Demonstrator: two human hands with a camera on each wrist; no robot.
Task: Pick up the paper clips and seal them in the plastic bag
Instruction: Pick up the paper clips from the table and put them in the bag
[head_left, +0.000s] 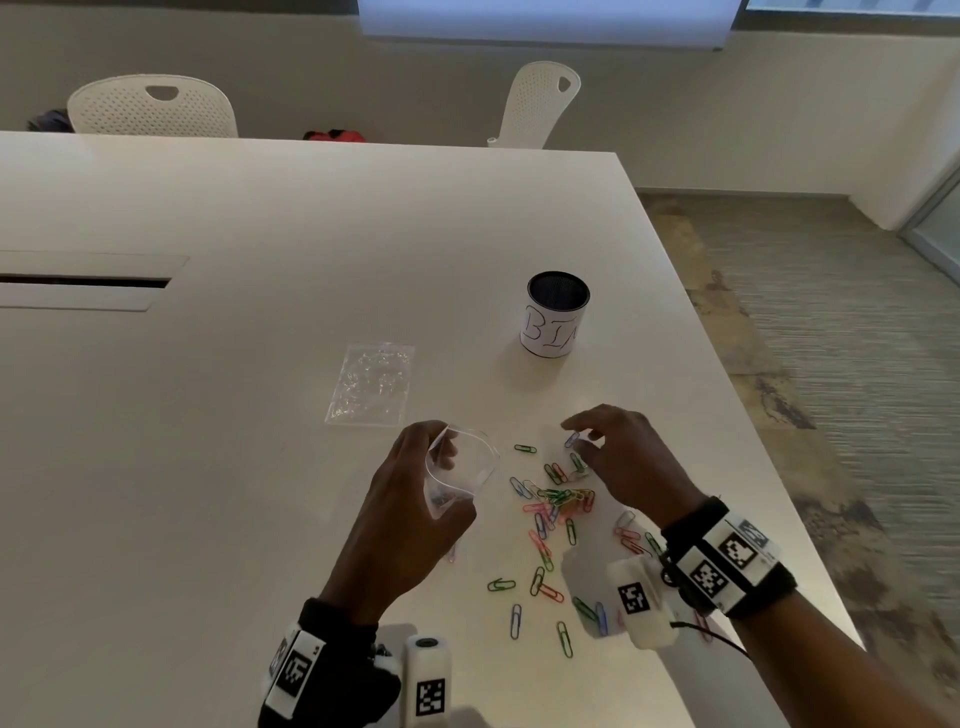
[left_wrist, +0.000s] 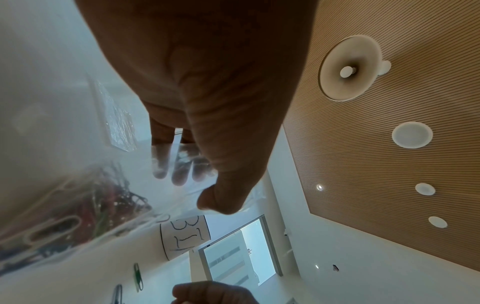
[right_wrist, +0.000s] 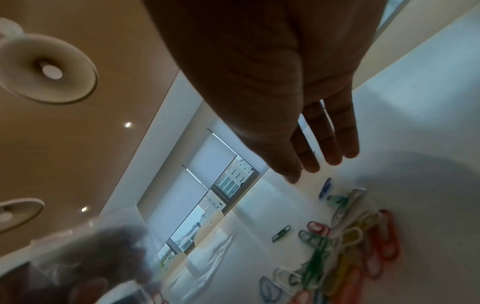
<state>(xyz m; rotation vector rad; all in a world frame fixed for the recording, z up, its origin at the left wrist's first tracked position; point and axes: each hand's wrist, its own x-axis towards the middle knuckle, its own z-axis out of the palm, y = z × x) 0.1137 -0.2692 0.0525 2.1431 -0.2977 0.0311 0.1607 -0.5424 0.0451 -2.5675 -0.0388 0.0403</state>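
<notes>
My left hand (head_left: 441, 452) grips a clear plastic bag (head_left: 462, 470) by its rim and holds its mouth wide, facing right. Several paper clips (left_wrist: 78, 216) lie in the bag's bottom. More coloured paper clips (head_left: 558, 499) lie scattered on the white table (head_left: 260, 467), between my hands and nearer me. My right hand (head_left: 579, 436) hovers over the far end of the pile, fingers nearly straight and thumb close to the index finger. Its tips are just above a blue clip (right_wrist: 326, 188) that lies on the table. I see nothing between those fingers.
A black mesh cup with a white label reading BIN (head_left: 555, 314) stands beyond my right hand. A flat packet of clear bags (head_left: 371, 384) lies beyond my left hand. The table's right edge (head_left: 727, 415) runs close by. Two white chairs stand at the far side.
</notes>
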